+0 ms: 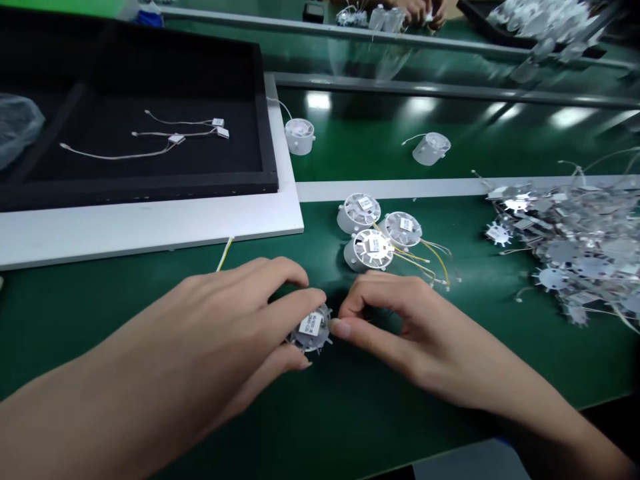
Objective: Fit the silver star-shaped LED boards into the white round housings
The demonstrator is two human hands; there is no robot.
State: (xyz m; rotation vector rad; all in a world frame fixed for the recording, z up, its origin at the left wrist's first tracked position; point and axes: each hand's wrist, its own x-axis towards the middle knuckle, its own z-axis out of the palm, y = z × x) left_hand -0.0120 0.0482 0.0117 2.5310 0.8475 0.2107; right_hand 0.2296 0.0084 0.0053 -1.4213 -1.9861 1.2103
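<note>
My left hand (235,320) is closed around a small round silver disc with spiky tabs and a white label (311,328), pressing it on the green table. My right hand (395,320) is curled beside it, its thumb and fingertip touching the disc's right edge. Just beyond my hands stand three white round housings (373,230) with silver discs fitted on top and yellow wires trailing right.
A heap of loose silver discs with wires (575,247) lies at the right. Two single white housings (300,135) (431,147) sit farther back. A black tray (150,183) on a white board holds three wired parts. Another person's hands (417,12) work across the table.
</note>
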